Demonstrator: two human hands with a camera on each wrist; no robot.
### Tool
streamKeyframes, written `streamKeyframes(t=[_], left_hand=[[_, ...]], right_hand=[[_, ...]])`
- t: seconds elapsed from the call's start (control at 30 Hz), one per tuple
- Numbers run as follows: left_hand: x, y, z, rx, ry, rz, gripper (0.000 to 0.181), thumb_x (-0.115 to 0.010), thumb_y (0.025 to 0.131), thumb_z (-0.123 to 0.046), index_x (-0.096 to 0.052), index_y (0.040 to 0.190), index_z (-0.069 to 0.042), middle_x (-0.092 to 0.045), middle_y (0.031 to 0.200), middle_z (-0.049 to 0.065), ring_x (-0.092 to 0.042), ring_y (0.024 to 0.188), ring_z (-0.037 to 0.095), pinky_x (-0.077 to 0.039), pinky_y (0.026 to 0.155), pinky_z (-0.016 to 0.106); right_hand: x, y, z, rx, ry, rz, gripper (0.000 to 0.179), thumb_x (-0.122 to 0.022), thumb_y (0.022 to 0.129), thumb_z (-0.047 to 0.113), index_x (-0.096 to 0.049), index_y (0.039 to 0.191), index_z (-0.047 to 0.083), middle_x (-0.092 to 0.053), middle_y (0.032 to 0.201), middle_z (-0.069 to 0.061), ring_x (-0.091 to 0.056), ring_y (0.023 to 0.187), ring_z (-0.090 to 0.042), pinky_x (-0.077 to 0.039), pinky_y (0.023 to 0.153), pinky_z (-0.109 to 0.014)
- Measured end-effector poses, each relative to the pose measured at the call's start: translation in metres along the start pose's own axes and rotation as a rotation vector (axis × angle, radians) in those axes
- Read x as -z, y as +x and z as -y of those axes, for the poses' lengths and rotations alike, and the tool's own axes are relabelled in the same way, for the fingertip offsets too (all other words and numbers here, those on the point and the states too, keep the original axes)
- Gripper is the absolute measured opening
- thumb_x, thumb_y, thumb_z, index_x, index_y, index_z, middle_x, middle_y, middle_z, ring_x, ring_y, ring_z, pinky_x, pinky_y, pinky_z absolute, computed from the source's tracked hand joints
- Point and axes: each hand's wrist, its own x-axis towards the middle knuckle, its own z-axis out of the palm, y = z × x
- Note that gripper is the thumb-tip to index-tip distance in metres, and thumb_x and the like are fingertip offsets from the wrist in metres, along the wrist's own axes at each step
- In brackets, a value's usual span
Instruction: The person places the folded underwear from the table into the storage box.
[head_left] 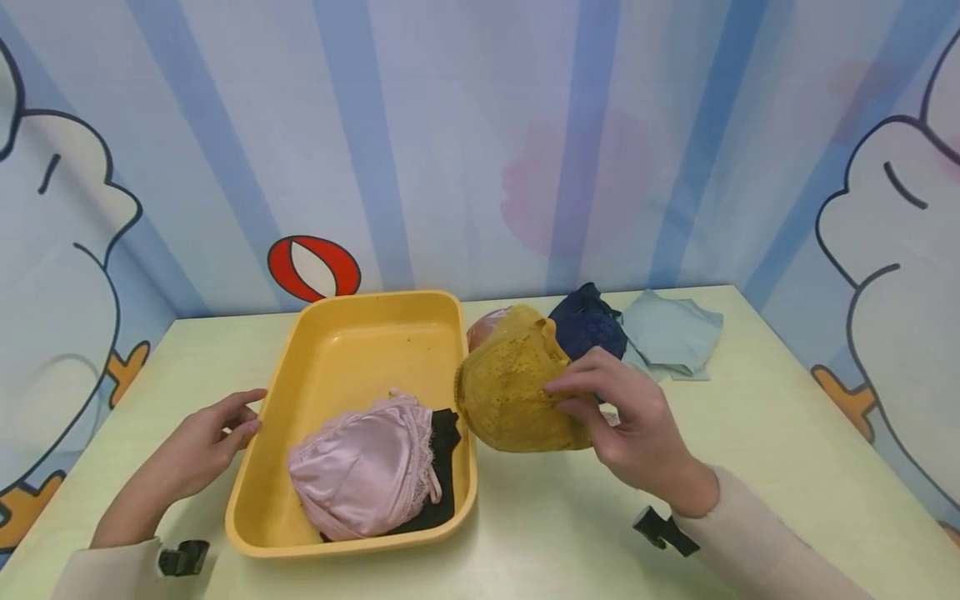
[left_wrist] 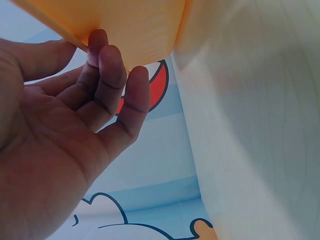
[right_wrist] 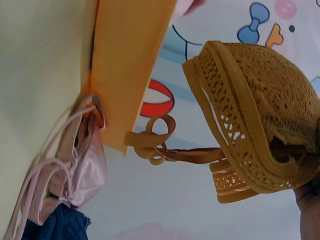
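Observation:
My right hand (head_left: 637,417) pinches a mustard-yellow lace bra (head_left: 517,387) between thumb and fingers, holding it raised at the tray's right rim. Its perforated band and a looped strap (right_wrist: 165,132) hang free in the right wrist view. At the left side of the yellow plastic tray (head_left: 382,304), my left hand (head_left: 187,450) holds the rim, thumb and curled fingertips at its edge. Inside the tray, a pink satin bra (head_left: 360,471) with lace trim lies partly over a black garment (head_left: 442,475), near the front.
Right of the tray, partly behind the yellow bra, lies another pink satin garment (right_wrist: 90,170) with thin straps. Beside it are a dark blue lace garment (head_left: 588,321) and a pale blue-green cloth piece (head_left: 671,329). A printed curtain (head_left: 480,150) rises behind the table (head_left: 540,533).

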Motion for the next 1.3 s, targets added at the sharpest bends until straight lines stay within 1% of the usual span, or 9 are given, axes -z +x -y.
streamKeyframes(t=[0.07,0.2,0.33,0.43,0.67,0.8,0.93,1.07,1.3], left_hand=[[0.0,0.0,0.0,-0.005,0.001,-0.004,0.041,-0.054,0.095,-0.002,-0.042,0.133,0.01,-0.057,0.088,0.005,-0.055,0.074,0.02,-0.046,0.059,0.026],[0.0,0.001,-0.001,-0.006,-0.001,-0.005,0.041,-0.053,0.095,-0.002,-0.043,0.133,0.01,-0.057,0.088,0.005,-0.053,0.073,0.019,-0.045,0.058,0.026],[0.0,0.0,0.0,-0.005,0.0,-0.005,0.04,-0.053,0.095,-0.002,-0.043,0.133,0.01,-0.057,0.087,0.005,-0.052,0.072,0.018,-0.044,0.057,0.026],[0.0,0.0,-0.001,-0.003,-0.002,-0.005,0.04,-0.053,0.096,-0.002,-0.042,0.133,0.01,-0.056,0.087,0.005,-0.052,0.072,0.018,-0.044,0.057,0.026],[0.001,0.001,-0.002,-0.004,0.002,-0.006,0.04,-0.053,0.096,-0.002,-0.043,0.132,0.01,-0.055,0.086,0.005,-0.051,0.071,0.018,-0.043,0.056,0.026],[0.0,0.001,-0.001,-0.007,0.002,-0.01,0.04,-0.053,0.095,-0.002,-0.043,0.132,0.01,-0.055,0.086,0.005,-0.051,0.071,0.018,-0.043,0.057,0.026],[0.0,-0.001,0.0,-0.012,-0.004,-0.015,0.039,-0.052,0.096,-0.001,-0.043,0.132,0.01,-0.055,0.086,0.005,-0.051,0.071,0.017,-0.042,0.056,0.026],[-0.001,-0.001,0.001,-0.022,-0.006,-0.023,0.039,-0.052,0.096,-0.002,-0.043,0.132,0.011,-0.054,0.085,0.004,-0.05,0.07,0.016,-0.041,0.055,0.026],[0.001,-0.001,-0.001,-0.034,0.001,-0.027,0.04,-0.053,0.096,-0.003,-0.043,0.132,0.011,-0.056,0.088,0.004,-0.052,0.072,0.015,-0.043,0.057,0.026]], right_hand=[[-0.004,0.002,0.003,0.009,-0.002,0.002,0.008,-0.061,0.09,0.0,-0.066,0.096,-0.003,-0.061,0.089,-0.008,-0.055,0.077,-0.017,-0.046,0.065,-0.021],[-0.01,0.004,0.005,0.027,0.008,0.0,0.012,-0.062,0.086,-0.008,-0.066,0.096,-0.002,-0.06,0.09,-0.007,-0.053,0.077,-0.018,-0.045,0.066,-0.022],[-0.016,0.004,0.004,0.048,0.018,-0.004,0.008,-0.06,0.092,0.001,-0.066,0.096,-0.001,-0.06,0.089,-0.007,-0.053,0.077,-0.017,-0.045,0.067,-0.022],[-0.019,0.005,0.003,0.059,0.025,-0.007,0.013,-0.057,0.095,0.009,-0.066,0.096,0.0,-0.06,0.088,-0.008,-0.053,0.078,-0.017,-0.046,0.068,-0.022],[-0.031,0.016,0.007,0.095,0.073,-0.039,0.012,-0.058,0.094,0.007,-0.066,0.096,-0.002,-0.059,0.087,-0.009,-0.053,0.078,-0.018,-0.045,0.07,-0.025],[-0.045,0.026,0.007,0.143,0.095,-0.056,0.01,-0.059,0.093,0.005,-0.066,0.096,-0.002,-0.061,0.087,-0.01,-0.056,0.077,-0.018,-0.047,0.07,-0.027],[-0.063,0.036,0.008,0.182,0.118,-0.049,0.01,-0.06,0.092,0.005,-0.066,0.098,-0.002,-0.063,0.087,-0.01,-0.058,0.077,-0.017,-0.047,0.068,-0.027],[-0.078,0.043,0.011,0.186,0.151,-0.025,0.01,-0.062,0.09,0.001,-0.065,0.099,-0.001,-0.063,0.089,-0.008,-0.058,0.079,-0.016,-0.047,0.069,-0.027],[-0.105,0.048,0.017,0.153,0.189,-0.002,0.019,-0.067,0.082,-0.007,-0.066,0.1,0.001,-0.063,0.092,-0.007,-0.058,0.082,-0.014,-0.047,0.069,-0.024]])
